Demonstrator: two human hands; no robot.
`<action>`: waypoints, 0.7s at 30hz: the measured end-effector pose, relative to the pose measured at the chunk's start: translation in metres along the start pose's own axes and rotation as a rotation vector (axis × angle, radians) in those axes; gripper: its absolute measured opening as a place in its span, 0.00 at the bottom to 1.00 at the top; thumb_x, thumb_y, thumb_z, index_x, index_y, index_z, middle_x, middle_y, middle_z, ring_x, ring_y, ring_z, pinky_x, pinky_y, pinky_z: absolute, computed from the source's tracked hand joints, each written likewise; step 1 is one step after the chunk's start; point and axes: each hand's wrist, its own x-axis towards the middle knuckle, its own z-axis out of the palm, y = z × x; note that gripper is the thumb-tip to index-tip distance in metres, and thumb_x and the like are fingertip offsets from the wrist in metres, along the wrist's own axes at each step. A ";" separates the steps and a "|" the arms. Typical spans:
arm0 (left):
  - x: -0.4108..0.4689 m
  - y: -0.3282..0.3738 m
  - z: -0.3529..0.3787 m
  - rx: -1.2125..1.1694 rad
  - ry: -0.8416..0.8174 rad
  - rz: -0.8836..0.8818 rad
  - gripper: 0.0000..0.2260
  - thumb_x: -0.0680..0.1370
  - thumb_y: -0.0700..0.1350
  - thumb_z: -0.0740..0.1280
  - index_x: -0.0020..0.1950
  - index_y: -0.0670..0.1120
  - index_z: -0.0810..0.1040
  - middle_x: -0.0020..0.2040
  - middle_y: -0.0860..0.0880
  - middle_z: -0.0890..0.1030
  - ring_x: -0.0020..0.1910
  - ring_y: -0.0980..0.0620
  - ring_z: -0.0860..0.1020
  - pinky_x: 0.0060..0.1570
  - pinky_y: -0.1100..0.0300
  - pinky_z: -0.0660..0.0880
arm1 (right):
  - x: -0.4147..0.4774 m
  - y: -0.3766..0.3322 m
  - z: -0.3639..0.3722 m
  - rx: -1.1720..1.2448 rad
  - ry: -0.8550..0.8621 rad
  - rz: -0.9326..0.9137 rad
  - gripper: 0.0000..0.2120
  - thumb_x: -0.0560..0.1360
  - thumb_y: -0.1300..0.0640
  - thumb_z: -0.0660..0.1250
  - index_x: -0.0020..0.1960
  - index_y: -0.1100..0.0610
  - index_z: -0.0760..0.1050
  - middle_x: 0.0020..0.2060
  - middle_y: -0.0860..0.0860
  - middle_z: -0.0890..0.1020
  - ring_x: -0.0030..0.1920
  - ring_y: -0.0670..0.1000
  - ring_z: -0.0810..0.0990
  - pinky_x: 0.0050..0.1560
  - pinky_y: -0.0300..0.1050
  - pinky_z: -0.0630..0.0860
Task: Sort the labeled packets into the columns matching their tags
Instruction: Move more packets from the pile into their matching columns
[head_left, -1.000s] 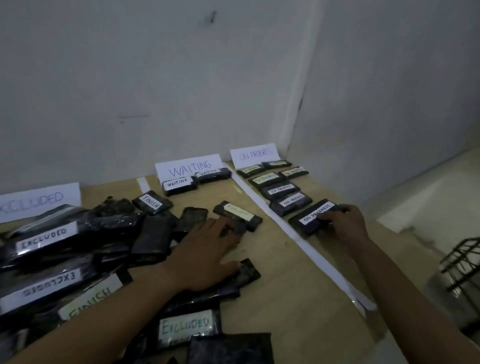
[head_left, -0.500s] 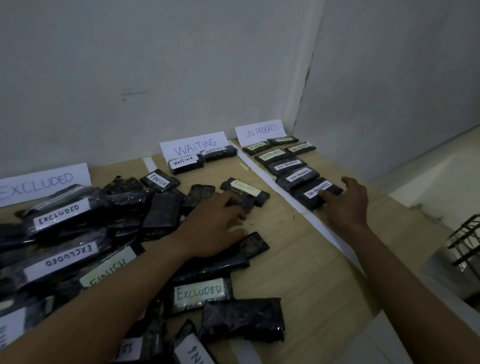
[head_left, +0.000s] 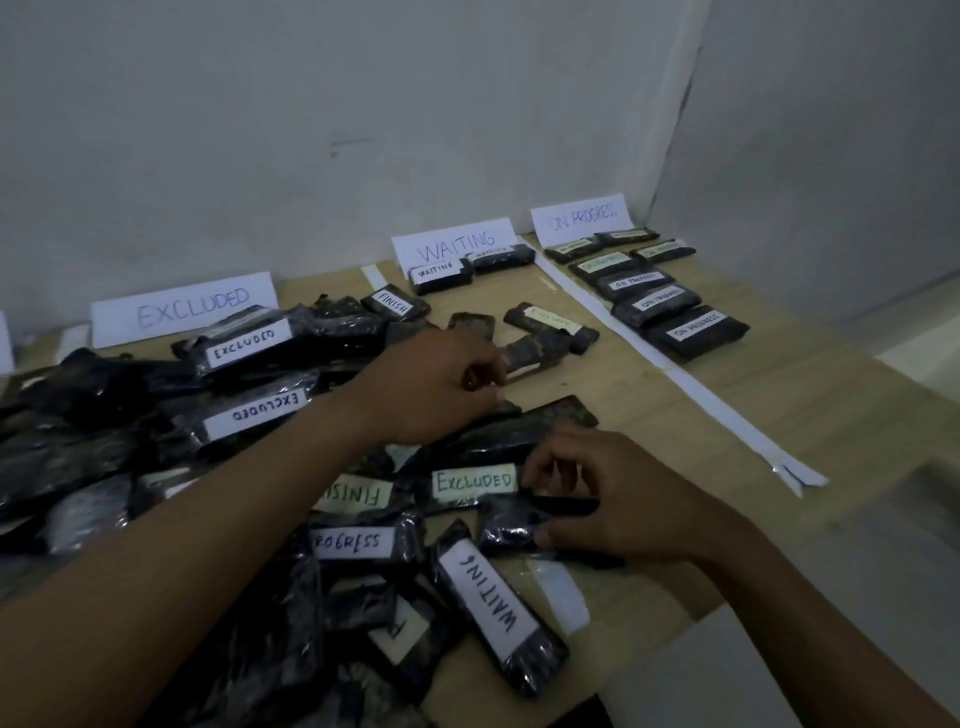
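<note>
Black packets with white tags lie heaped on the wooden table (head_left: 779, 415). Paper signs at the back read EXCLUDED (head_left: 182, 306), WAITING (head_left: 457, 249) and ON PROGRESS (head_left: 582, 218). My left hand (head_left: 441, 384) grips one end of a dark packet (head_left: 540, 351) at the pile's far edge; its tag faces away and I cannot read it. My right hand (head_left: 618, 499) pinches an untagged-side-up packet (head_left: 511, 525) near the front, just below a packet tagged EXCLUDED (head_left: 475, 480). Several ON PROGRESS packets (head_left: 698, 332) sit in the right column. Two WAITING packets (head_left: 441, 273) lie under their sign.
A white paper strip (head_left: 675, 374) divides the WAITING and ON PROGRESS columns. A FINISH packet (head_left: 395, 304) and a green-tagged packet (head_left: 553, 322) lie loose in the WAITING column. A WAITING packet (head_left: 498, 613) lies near the front edge. White walls close the back and right.
My right hand left the ON PROGRESS packet in the right column and came back to a face-down packet at the front. My left hand closed on a packet. The view tilted down.
</note>
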 end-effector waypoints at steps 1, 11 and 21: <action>-0.007 0.000 0.003 0.017 -0.015 -0.007 0.09 0.76 0.54 0.67 0.53 0.52 0.80 0.49 0.54 0.78 0.48 0.56 0.76 0.49 0.52 0.77 | -0.005 -0.001 0.003 -0.092 -0.048 0.009 0.22 0.62 0.49 0.79 0.53 0.45 0.74 0.49 0.38 0.74 0.48 0.42 0.73 0.44 0.35 0.72; -0.029 -0.021 0.020 0.017 0.038 -0.057 0.09 0.77 0.52 0.67 0.55 0.52 0.80 0.51 0.56 0.74 0.51 0.56 0.74 0.51 0.50 0.75 | -0.013 0.009 0.003 0.754 0.130 0.281 0.13 0.70 0.57 0.65 0.54 0.51 0.79 0.46 0.54 0.84 0.42 0.55 0.82 0.41 0.49 0.78; -0.029 -0.026 0.026 -0.010 0.060 -0.051 0.09 0.77 0.53 0.67 0.55 0.54 0.79 0.51 0.57 0.73 0.50 0.57 0.73 0.50 0.54 0.74 | -0.021 0.008 0.014 1.078 0.233 0.368 0.15 0.79 0.63 0.57 0.59 0.52 0.77 0.45 0.65 0.82 0.37 0.63 0.80 0.34 0.48 0.78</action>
